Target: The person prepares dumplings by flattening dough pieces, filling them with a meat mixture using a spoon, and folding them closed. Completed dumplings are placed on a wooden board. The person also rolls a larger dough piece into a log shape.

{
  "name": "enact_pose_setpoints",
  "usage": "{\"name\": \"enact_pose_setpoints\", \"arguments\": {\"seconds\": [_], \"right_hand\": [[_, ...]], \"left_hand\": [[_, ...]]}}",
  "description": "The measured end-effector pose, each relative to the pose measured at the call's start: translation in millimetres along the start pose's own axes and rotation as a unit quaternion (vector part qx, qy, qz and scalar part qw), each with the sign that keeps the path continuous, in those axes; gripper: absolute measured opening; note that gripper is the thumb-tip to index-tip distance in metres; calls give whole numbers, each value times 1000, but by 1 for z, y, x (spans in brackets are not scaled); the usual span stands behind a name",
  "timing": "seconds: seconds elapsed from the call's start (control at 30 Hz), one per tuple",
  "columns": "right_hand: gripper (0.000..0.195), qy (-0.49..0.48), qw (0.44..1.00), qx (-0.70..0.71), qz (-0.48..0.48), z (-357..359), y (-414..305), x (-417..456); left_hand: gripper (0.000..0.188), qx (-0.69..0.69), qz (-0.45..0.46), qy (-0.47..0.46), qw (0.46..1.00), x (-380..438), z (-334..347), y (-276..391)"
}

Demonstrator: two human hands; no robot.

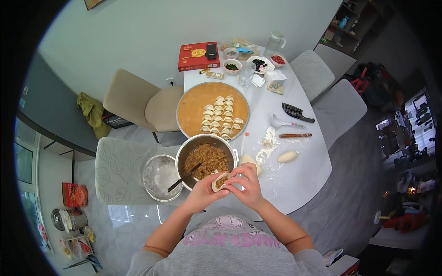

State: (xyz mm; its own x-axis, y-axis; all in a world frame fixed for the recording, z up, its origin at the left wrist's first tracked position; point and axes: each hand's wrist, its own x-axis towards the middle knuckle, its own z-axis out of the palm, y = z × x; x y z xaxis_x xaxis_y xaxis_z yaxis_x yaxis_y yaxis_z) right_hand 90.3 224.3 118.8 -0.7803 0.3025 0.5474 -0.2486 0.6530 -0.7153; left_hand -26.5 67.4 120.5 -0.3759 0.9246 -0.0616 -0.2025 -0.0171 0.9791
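A round dumpling wrapper (pixel 217 182) with brown filling on it lies cupped in my left hand (pixel 203 193). The fingers of my right hand (pixel 248 184) pinch its right edge. Just beyond my hands stands a steel bowl (pixel 180 151) of minced filling (pixel 206 158), with dark chopsticks (pixel 184 177) leaning over its rim. A piece of dough (pixel 249 162) lies on the table, partly hidden behind my right hand. Rows of folded dumplings (pixel 216 118) rest on a round wooden board (pixel 191 107) beyond the bowl.
On the white table (pixel 293 186) are a dough roll (pixel 287 157), a rolling pin (pixel 295 135), a ladle (pixel 286 123), a cleaver (pixel 297 112) and scattered flour (pixel 267 145). An empty metal basin (pixel 162 172) sits on a chair to the left. Small bowls and a red box (pixel 193 63) stand at the back.
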Motion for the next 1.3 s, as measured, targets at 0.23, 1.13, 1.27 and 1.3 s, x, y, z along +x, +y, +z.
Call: {"name": "enact_pose_setpoints", "arguments": {"seconds": [0.23,1.13,1.27,1.3], "right_hand": [[21,35,983,126,128,-1,-12,2],[26,20,999,6,35,-20,-32,8],[27,-8,999,-7,44,-28,-30,8],[27,2,999,3,43,-27,-30,8]], "left_hand": [[43,-30,-37,-7,999,-3,12,24],[45,-2,-20,-19,1000,-4,16,30],[48,21,-13,-8,1000,-2,18,31],[49,14,-9,-5,1000,-1,18,30]]}}
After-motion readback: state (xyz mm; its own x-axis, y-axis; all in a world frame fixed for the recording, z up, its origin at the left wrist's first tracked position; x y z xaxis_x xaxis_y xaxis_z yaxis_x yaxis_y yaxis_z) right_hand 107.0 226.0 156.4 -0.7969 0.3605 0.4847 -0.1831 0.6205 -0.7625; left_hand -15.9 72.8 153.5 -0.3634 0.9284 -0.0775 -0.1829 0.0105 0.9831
